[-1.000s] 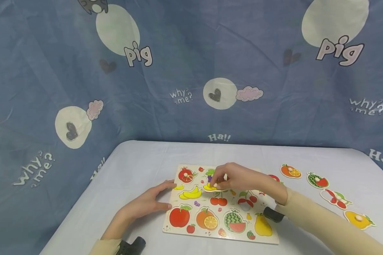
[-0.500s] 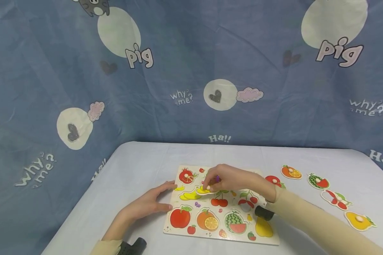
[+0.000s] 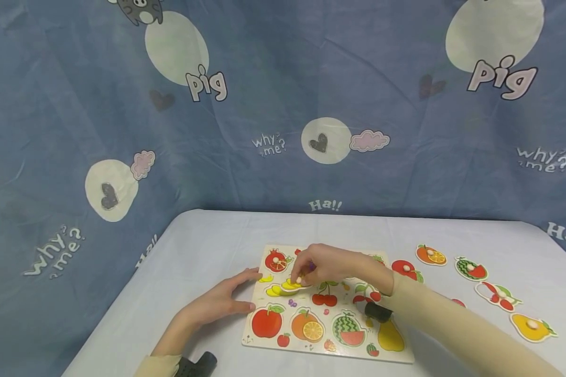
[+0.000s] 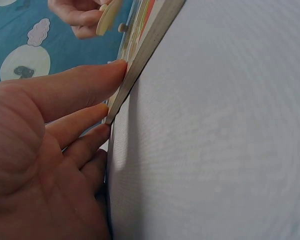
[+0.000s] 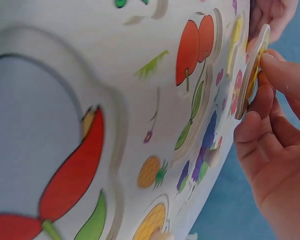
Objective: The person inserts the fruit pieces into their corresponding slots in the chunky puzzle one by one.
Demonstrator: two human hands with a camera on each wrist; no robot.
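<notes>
My right hand [image 3: 323, 263] pinches a yellow banana puzzle piece [image 3: 290, 286] between thumb and fingers. In the right wrist view the banana piece [image 5: 254, 75] stands tilted, clear of the board's face. From the head it overlaps the banana-shaped recess [image 3: 273, 291] on the left of the fruit puzzle board [image 3: 327, 352]. At the board's left edge rests my left hand [image 3: 221, 299], fingers fairly straight. The left wrist view has its thumb [image 4: 90, 85] and fingertips touching the board's side. A pomegranate piece [image 3: 275, 260] with a knob sits at the board's upper left.
Right of the board lie loose knobbed pieces: an apple [image 3: 404, 268], an orange [image 3: 431, 255], a watermelon [image 3: 471, 268], cherries [image 3: 497, 296] and a pear [image 3: 532, 327]. A white cloth covers the table [image 3: 217, 235]. A blue printed curtain [image 3: 264, 78] hangs behind it.
My right hand has carried the banana piece leftward and slightly toward me, from the board's upper middle to the banana recess. The left hand has stayed at the board's edge.
</notes>
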